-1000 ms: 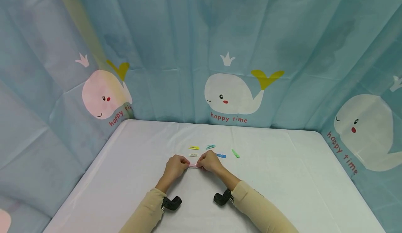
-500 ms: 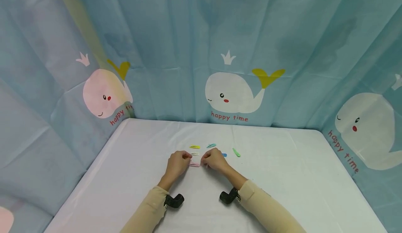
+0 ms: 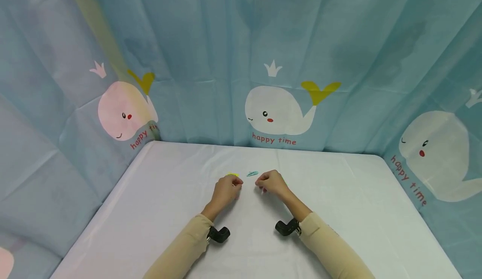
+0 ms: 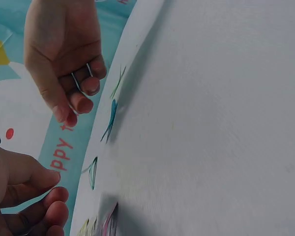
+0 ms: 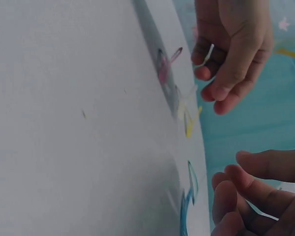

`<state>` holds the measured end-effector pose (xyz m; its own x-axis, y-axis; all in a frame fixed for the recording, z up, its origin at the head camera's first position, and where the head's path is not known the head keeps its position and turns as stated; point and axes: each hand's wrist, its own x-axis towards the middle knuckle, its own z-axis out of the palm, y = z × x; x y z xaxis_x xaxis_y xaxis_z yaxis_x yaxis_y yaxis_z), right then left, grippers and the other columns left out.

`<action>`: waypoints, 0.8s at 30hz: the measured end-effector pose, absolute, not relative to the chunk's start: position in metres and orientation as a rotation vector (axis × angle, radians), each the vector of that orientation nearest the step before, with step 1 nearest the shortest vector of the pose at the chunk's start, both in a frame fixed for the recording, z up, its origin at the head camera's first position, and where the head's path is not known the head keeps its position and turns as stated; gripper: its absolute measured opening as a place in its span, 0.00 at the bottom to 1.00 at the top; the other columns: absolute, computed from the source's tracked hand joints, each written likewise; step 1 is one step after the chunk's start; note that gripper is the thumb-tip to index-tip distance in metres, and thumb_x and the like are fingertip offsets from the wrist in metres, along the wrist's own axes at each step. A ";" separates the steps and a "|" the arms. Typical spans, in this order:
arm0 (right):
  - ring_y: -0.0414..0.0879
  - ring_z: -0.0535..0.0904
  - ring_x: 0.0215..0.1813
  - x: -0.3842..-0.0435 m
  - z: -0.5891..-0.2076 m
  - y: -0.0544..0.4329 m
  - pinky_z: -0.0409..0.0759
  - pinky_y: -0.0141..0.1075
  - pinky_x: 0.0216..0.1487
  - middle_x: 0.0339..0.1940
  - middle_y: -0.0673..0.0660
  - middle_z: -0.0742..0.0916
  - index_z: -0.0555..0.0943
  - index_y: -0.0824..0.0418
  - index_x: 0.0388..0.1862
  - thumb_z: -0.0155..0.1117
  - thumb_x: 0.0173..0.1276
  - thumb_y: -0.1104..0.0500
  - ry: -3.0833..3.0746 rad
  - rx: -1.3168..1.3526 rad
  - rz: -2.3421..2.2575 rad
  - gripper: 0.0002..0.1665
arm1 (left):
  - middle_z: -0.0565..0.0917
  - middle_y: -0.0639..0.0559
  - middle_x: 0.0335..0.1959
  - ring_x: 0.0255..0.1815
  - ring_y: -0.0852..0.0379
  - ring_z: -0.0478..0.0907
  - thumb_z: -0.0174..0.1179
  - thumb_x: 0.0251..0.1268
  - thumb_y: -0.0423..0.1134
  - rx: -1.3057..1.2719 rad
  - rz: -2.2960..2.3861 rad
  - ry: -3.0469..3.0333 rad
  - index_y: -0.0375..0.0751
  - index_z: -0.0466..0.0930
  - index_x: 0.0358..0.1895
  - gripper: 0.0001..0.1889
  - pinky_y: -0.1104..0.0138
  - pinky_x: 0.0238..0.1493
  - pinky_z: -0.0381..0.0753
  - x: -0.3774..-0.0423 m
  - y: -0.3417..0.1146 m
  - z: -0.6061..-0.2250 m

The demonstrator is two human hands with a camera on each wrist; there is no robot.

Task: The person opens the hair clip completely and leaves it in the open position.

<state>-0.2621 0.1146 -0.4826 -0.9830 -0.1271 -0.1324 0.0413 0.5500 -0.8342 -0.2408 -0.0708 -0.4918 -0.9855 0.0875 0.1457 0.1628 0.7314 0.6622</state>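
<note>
My left hand point(image 3: 227, 190) hovers above the table near the pink snap hair clip point(image 4: 110, 221), its fingers loosely bent and nothing between them. To its right, my right hand point(image 3: 272, 183) hangs over the blue hair clip point(image 4: 110, 120), likewise holding nothing, with thumb and fingertips apart in the right wrist view. A yellow clip point(image 3: 233, 174) and a teal clip point(image 3: 252, 173) lie just beyond the hands. The white clip point(image 5: 182, 107) and green clip point(image 4: 118, 82) show in the wrist views; in the head view the hands cover them and the blue clip.
The white-covered table point(image 3: 158, 212) runs back to a light blue curtain point(image 3: 203, 103) printed with whales. Each wrist carries a black camera mount, one on the left point(image 3: 219, 234) and one on the right point(image 3: 286, 227).
Both hands have let go of the pink clip, which stays on the table. They have moved forward and to the right, the right one farther, so the gap between them is wider.
</note>
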 end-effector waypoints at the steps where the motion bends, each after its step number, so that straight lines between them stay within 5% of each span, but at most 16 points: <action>1: 0.42 0.77 0.21 -0.263 -0.481 0.117 0.73 0.32 0.25 0.22 0.54 0.86 0.86 0.64 0.29 0.68 0.63 0.62 2.617 -0.062 -1.409 0.06 | 0.86 0.52 0.30 0.30 0.59 0.79 0.62 0.60 0.32 -0.216 -1.093 -2.830 0.42 0.87 0.33 0.04 0.66 0.33 0.77 -0.241 -0.067 -0.491; 9: 0.43 0.76 0.23 -0.268 -0.478 0.134 0.71 0.31 0.25 0.26 0.62 0.87 0.87 0.65 0.30 0.68 0.62 0.61 2.710 -0.029 -1.323 0.07 | 0.85 0.51 0.30 0.30 0.59 0.78 0.63 0.60 0.33 -0.279 -1.186 -2.894 0.41 0.86 0.35 0.04 0.66 0.34 0.76 -0.253 -0.043 -0.495; 17: 0.41 0.74 0.21 -0.274 -0.485 0.146 0.70 0.31 0.23 0.21 0.56 0.86 0.87 0.65 0.28 0.70 0.60 0.60 2.851 -0.068 -1.121 0.08 | 0.83 0.51 0.28 0.28 0.59 0.74 0.63 0.59 0.32 -0.275 -1.146 -2.911 0.40 0.85 0.35 0.04 0.68 0.32 0.73 -0.262 -0.019 -0.504; 24: 0.43 0.76 0.25 -0.277 -0.492 0.147 0.71 0.31 0.25 0.22 0.54 0.86 0.87 0.65 0.28 0.70 0.59 0.60 2.882 -0.004 -1.029 0.08 | 0.85 0.49 0.31 0.32 0.55 0.80 0.64 0.58 0.32 -0.174 -1.052 -2.909 0.38 0.85 0.37 0.05 0.63 0.36 0.79 -0.267 -0.008 -0.507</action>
